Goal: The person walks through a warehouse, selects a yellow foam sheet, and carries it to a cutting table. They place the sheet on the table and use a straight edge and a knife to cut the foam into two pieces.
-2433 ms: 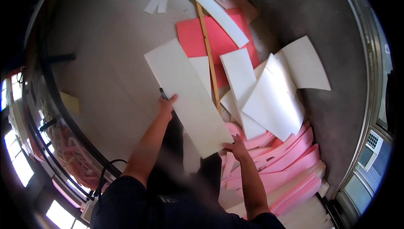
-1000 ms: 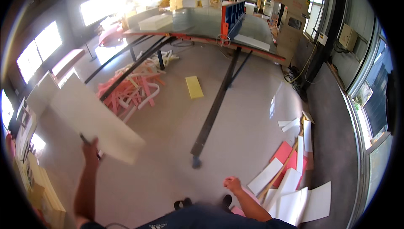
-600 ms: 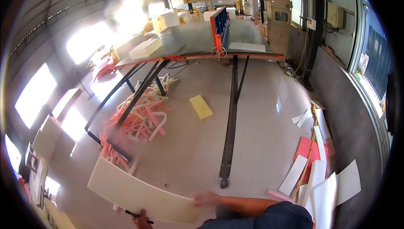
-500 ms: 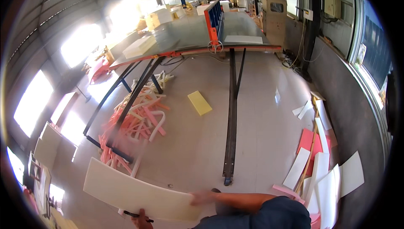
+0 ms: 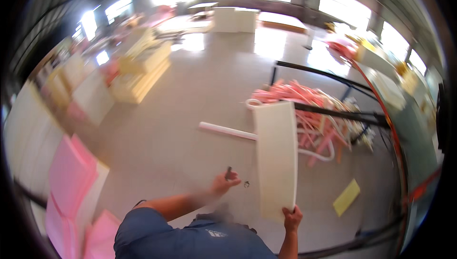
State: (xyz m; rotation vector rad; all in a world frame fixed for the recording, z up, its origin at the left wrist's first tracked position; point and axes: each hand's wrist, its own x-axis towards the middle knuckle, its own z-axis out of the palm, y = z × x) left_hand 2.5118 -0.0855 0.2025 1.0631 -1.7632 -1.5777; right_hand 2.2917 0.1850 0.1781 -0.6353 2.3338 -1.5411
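The right hand (image 5: 293, 218) grips the board (image 5: 276, 164) at its near right corner, the thumb on the face and the fingers closed on the edge. The board extends away from these fingers, its long axis running roughly straight ahead and its far end well beyond both hands. The right hand is the nearer of the 2, in contact with the board. The left hand (image 5: 223, 184) is to the left of the board's long edge, near but apart; its fingers are closed around a dark, slim pen (image 5: 229, 171).

The board is a pale, smooth, flat rectangle, apparently foam. To the right of the right fingers, on the floor, lies a matte yellow block (image 5: 346, 197). Well left of the left fingers stand pink sheets (image 5: 71, 173), thin and slightly bowed.

Beyond the left fingers, a straight, pale pink strip (image 5: 223, 129) points toward the board. Farther ahead of the right fingers, a tangled pile (image 5: 295, 90) of pink and white strips spreads around a straight black rail (image 5: 333, 112). Farthest ahead are white blocks (image 5: 235, 20) with square edges.
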